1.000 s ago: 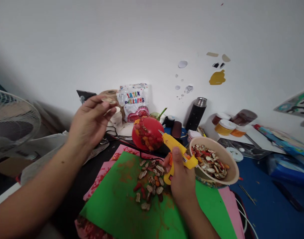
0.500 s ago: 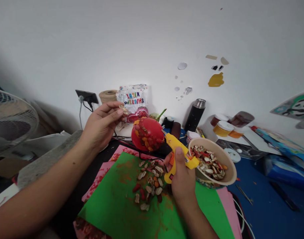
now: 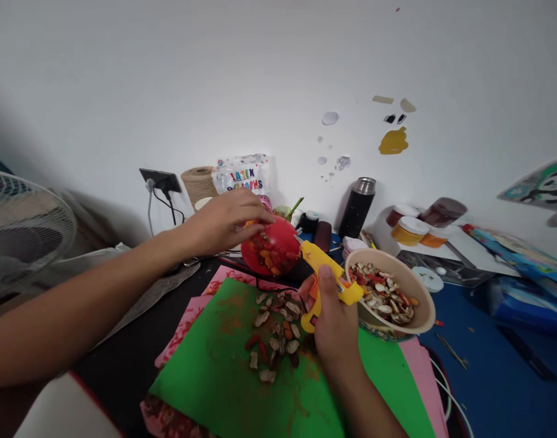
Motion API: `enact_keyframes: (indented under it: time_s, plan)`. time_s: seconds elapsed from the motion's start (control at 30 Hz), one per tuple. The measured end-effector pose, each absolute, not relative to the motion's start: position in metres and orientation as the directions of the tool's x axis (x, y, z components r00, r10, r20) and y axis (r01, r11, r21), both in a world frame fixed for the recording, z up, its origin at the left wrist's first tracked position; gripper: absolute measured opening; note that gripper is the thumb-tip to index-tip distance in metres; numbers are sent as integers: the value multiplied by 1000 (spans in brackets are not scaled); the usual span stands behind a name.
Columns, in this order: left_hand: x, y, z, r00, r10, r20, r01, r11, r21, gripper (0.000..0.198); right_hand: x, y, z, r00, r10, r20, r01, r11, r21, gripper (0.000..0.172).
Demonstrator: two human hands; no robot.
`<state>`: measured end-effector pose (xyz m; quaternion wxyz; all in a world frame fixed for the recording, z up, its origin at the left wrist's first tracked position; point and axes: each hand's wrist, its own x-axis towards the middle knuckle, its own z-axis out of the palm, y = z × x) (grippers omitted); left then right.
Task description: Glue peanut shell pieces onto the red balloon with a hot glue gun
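Currently, the step in hand appears to be gluing at the balloon (image 3: 283,244), which stands near the far edge of the sheet (image 3: 205,353) and carries brown and orange bits on its near side. The left hand (image 3: 230,219) reaches to the balloon's upper left, its fingers curved at the surface; whether a piece is pinched between them cannot be told. The right hand (image 3: 335,325) is wrapped round the glue gun (image 3: 321,260), whose nozzle points at the balloon's right edge; contact there is uncertain. In my judgement, the next move calls for light, steady pressure from the left hand, with the nozzle kept off both fingers and balloon skin. As to clearance, the rim of the bowl (image 3: 428,307) lies just beside the gun's rear, so a swing to the right looks restricted. The bag (image 3: 239,170) and the wall (image 3: 178,79) limit travel beyond the left hand; the flask (image 3: 356,210) stands farther back than the gun. Shells (image 3: 267,376) lie loose on the sheet; the widest room is over its stained left part, between the forearms.
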<state>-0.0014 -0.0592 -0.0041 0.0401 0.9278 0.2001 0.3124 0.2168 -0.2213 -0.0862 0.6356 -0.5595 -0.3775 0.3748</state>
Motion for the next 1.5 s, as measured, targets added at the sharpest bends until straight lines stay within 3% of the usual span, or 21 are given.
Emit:
enact_keyframes:
  time_s: [0.27,0.53,0.87,1.13,1.5]
  plan:
    - [18,-55,1,872,272,408,282,-959,36,25,217,-222,-89,435,897,81,-40,109,-993,92]
    - [25,-55,-1,899,281,336,287,-957,31,24,216,-222,-84,426,902,70,-84,116,-990,87]
    - [29,-52,-6,866,307,394,271,-951,146,15,215,-223,-83,437,893,104,-88,157,-984,84]
    - [30,-54,-6,903,298,309,304,-952,33,21,215,-223,-85,439,892,108,-72,154,-985,82]
    - [30,-51,-9,907,304,290,296,-952,73,23,215,-224,-86,418,895,154,-50,192,-980,76]
